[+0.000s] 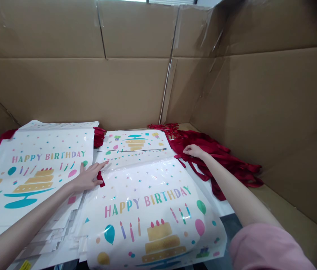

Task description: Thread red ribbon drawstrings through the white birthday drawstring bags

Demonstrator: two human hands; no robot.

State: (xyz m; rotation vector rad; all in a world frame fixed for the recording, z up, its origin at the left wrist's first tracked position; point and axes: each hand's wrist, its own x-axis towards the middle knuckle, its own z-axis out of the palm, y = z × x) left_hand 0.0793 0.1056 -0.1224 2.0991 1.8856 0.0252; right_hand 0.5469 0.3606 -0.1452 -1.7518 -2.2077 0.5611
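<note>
A white plastic printed sheet (147,180) with "HAPPY BIRTHDAY", a cake and balloons lies before me, its upper part folded across. My left hand (89,177) rests at the sheet's left edge, fingers stretched out and apart. Under its fingers a short red ribbon end (101,179) sticks out from the edge. At the opposite edge my right hand (194,150) is closed in a pinch on a red ribbon (178,156); the fingertips partly hide the grip. Across the folded part runs a thin dark cord (131,150) with a metal-looking tip at its right end.
A stack of similar printed sheets (48,142) lies on the left, with red ribbon bunches (99,137) at its sides. A heap of red ribbons (211,144) spreads on the right. Tall cardboard walls (130,86) enclose the back and both sides.
</note>
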